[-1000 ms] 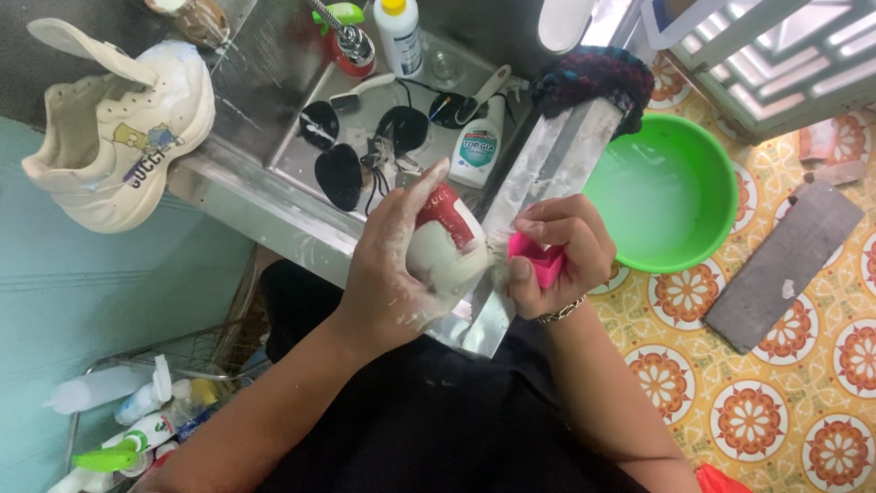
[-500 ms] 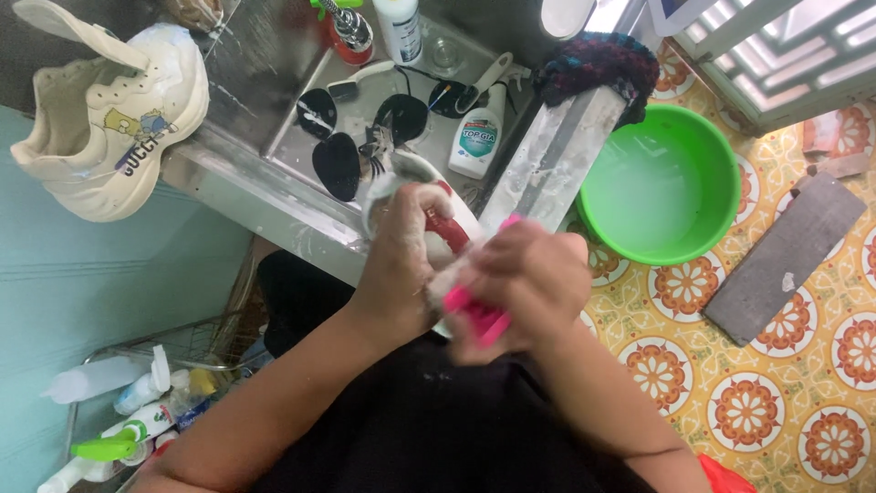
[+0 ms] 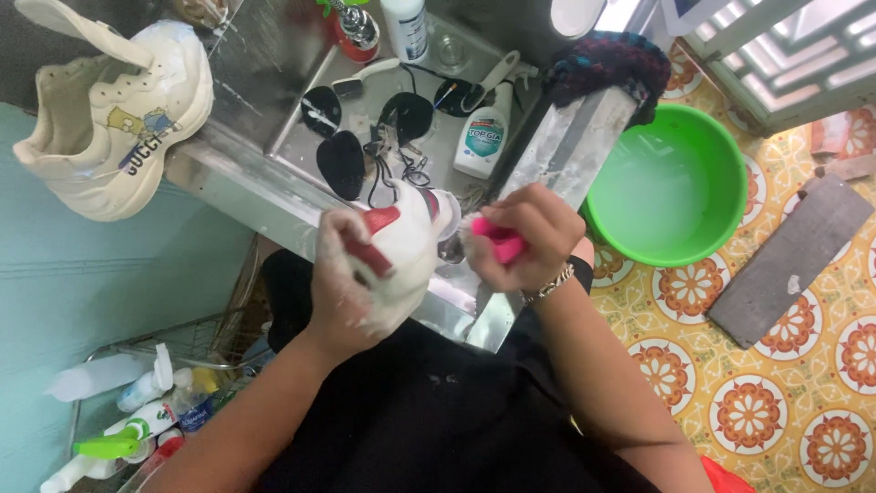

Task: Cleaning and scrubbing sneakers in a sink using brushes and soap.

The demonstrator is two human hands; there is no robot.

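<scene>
Gripping a soapy white sneaker (image 3: 411, 251) with red trim, the left hand (image 3: 342, 288) is closed; just right, touching its heel end, a pink brush (image 3: 500, 242) is clenched by the right hand (image 3: 534, 233).

Left hand (image 3: 351, 278) (soapy) and right hand (image 3: 529, 236) clenched.

Bare forearms, no sleeves. The left hand (image 3: 342, 283) is smeared with white foam. A thin metal bracelet (image 3: 547, 288) circles the wrist below the right hand (image 3: 529, 233). Black clothing (image 3: 429, 420) covers the lap.
</scene>
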